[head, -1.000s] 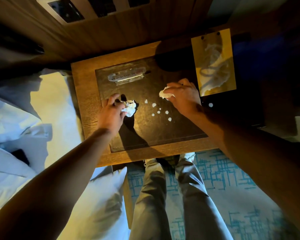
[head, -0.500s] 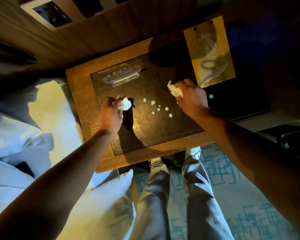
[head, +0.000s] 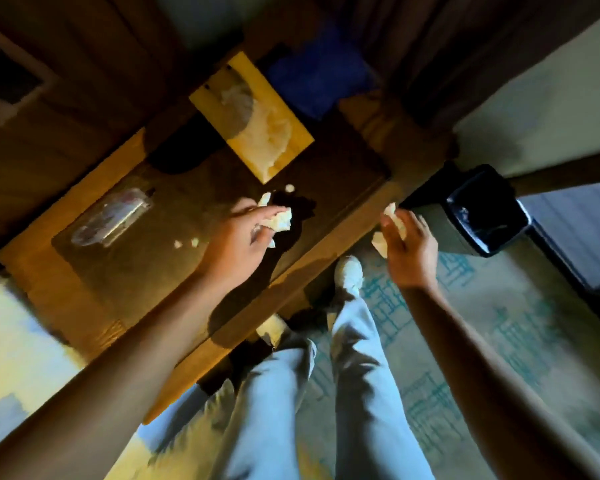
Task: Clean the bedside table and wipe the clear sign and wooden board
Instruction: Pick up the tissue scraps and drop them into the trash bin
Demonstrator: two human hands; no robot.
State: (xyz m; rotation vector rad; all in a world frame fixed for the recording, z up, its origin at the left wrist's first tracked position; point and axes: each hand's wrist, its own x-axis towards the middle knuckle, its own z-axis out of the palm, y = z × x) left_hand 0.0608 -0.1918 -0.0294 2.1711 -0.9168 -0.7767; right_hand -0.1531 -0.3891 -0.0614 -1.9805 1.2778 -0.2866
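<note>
The wooden bedside table (head: pixel 49 271) carries a dark top panel (head: pixel 146 244). A clear sign (head: pixel 110 218) lies on its left part. A yellow wooden board (head: pixel 253 123) with pale smears sits at the back. My left hand (head: pixel 243 240) rests over the panel, shut on crumpled white paper scraps (head: pixel 279 221). A few small white scraps (head: pixel 186 243) lie left of it, one more scrap (head: pixel 290 188) just behind. My right hand (head: pixel 407 251) is off the table's right edge, shut on more crumpled paper (head: pixel 390 216), close to a black bin (head: pixel 478 213).
The black bin stands on the patterned carpet (head: pixel 499 323) right of the table. White bedding (head: pixel 11 341) lies to the left. My legs and a white shoe (head: pixel 349 275) stand at the table's front edge. A dark wall and curtain are behind.
The view has swung right and tilted. My left hand moved right across the panel, gathering scraps. My right hand left the table with its paper and moved toward the bin.
</note>
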